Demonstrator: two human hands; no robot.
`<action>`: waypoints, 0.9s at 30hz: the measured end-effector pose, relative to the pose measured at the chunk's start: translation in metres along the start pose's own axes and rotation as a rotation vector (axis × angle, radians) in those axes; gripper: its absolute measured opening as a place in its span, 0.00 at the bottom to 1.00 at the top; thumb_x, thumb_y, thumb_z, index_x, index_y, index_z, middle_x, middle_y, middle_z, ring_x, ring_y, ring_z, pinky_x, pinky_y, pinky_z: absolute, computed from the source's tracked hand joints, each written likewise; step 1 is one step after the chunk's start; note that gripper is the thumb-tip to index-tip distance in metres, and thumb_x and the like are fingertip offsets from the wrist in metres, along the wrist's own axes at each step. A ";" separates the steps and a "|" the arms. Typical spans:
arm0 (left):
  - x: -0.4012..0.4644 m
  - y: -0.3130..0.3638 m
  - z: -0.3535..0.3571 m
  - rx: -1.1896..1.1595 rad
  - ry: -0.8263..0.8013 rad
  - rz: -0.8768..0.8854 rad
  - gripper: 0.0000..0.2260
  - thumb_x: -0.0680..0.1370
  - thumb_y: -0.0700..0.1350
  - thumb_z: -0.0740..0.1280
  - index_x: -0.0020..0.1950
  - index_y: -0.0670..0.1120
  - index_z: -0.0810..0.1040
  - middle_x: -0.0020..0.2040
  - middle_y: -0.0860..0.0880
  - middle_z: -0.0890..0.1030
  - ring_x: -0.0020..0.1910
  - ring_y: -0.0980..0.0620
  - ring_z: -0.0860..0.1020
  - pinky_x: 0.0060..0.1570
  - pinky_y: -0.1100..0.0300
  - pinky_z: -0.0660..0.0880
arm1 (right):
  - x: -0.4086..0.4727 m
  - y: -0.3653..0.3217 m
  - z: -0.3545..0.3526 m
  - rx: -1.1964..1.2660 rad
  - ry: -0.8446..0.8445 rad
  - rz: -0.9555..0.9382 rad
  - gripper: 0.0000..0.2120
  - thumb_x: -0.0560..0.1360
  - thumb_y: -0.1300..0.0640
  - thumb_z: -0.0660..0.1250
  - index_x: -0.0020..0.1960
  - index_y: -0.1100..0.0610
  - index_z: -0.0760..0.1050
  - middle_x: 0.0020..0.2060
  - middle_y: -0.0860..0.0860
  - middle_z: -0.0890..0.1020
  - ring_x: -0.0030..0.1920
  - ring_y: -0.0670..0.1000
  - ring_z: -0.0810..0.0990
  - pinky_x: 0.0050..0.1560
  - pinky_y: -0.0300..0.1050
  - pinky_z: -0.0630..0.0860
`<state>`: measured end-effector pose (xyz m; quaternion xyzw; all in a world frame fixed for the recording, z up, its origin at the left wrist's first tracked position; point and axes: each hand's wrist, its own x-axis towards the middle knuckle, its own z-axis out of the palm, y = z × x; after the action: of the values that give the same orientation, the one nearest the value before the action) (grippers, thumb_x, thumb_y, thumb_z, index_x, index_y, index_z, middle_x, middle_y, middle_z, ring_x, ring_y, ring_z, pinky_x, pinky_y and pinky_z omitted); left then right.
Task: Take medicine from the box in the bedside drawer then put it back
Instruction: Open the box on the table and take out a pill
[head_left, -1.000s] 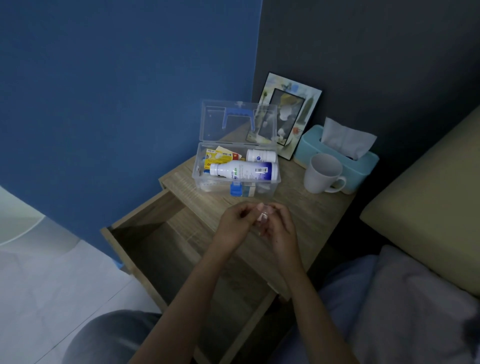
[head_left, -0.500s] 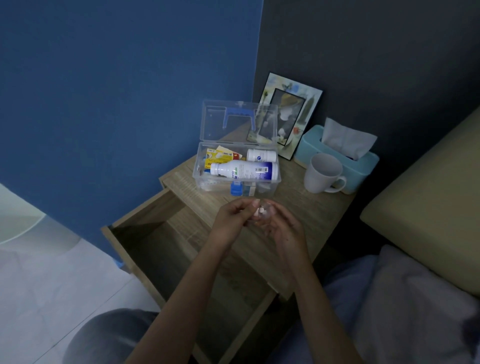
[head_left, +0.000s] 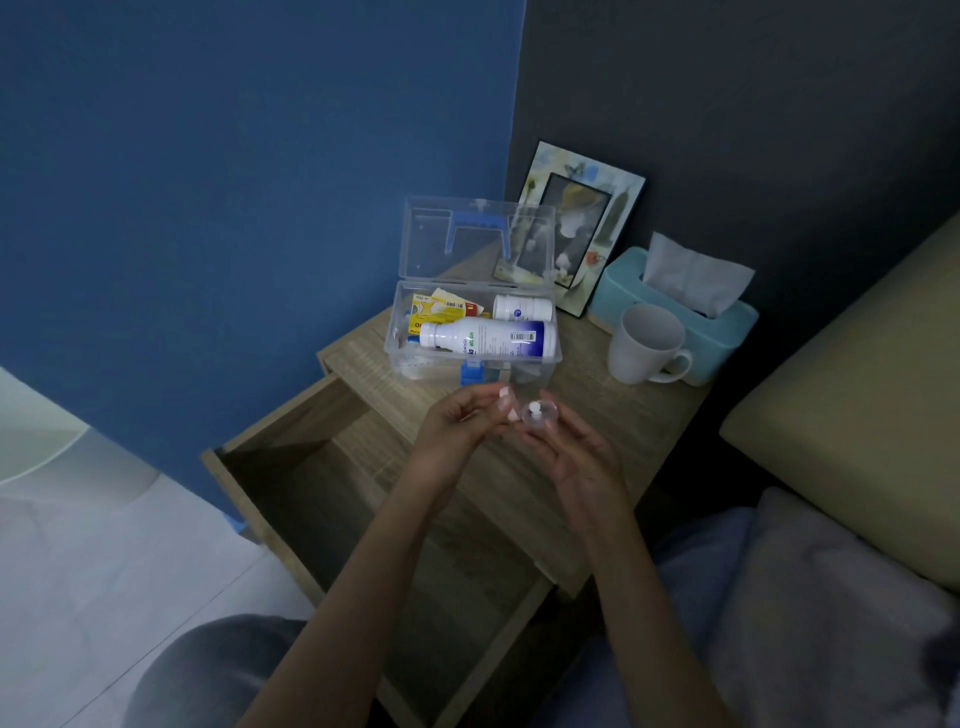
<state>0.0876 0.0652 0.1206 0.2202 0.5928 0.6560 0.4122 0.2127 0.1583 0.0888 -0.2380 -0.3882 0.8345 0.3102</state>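
Note:
A clear plastic medicine box (head_left: 540, 366) stands on the bedside table with its lid (head_left: 426, 244) tipped up and back. Inside lie a long white bottle (head_left: 488, 338), a smaller white bottle (head_left: 522, 307) and yellow packets (head_left: 436, 310). Just in front of the box my two hands meet over the tabletop. My right hand (head_left: 579, 460) cups a small clear container (head_left: 540, 414) with something white in it. My left hand (head_left: 454, 426) pinches that container's left edge with its fingertips. The wooden drawer (head_left: 311, 499) below is pulled out, and what I see of its inside is bare.
A white mug (head_left: 644, 343), a teal tissue box (head_left: 727, 332) and a photo frame (head_left: 576, 223) stand at the back of the table (head_left: 613, 410). A bed cushion (head_left: 857, 410) and a grey blanket (head_left: 831, 597) lie to the right. Blue wall is on the left.
My hands have stayed together in front of the box and shifted only slightly. The small clear container has turned so that its white content shows more.

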 end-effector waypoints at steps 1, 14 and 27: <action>0.000 -0.002 0.000 -0.015 0.001 -0.012 0.14 0.76 0.41 0.68 0.60 0.38 0.78 0.54 0.39 0.82 0.57 0.43 0.80 0.63 0.48 0.75 | 0.000 -0.001 -0.002 0.014 0.008 0.021 0.23 0.71 0.59 0.73 0.64 0.61 0.75 0.59 0.60 0.82 0.60 0.59 0.80 0.54 0.44 0.80; 0.010 -0.031 -0.002 0.151 -0.073 -0.030 0.18 0.68 0.30 0.73 0.56 0.41 0.80 0.51 0.47 0.84 0.45 0.62 0.83 0.44 0.69 0.78 | -0.011 -0.009 -0.026 -0.666 0.149 -0.051 0.12 0.68 0.64 0.76 0.48 0.52 0.81 0.39 0.42 0.86 0.42 0.35 0.83 0.38 0.26 0.76; 0.025 -0.077 0.001 0.929 -0.059 0.312 0.18 0.68 0.44 0.76 0.58 0.48 0.83 0.54 0.48 0.85 0.57 0.44 0.77 0.61 0.51 0.69 | -0.013 0.021 -0.063 -1.288 0.157 -0.108 0.15 0.73 0.54 0.71 0.59 0.51 0.77 0.57 0.48 0.82 0.59 0.48 0.78 0.60 0.46 0.75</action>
<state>0.0958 0.0828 0.0424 0.4853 0.7708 0.3695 0.1838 0.2549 0.1708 0.0374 -0.4167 -0.7985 0.3980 0.1745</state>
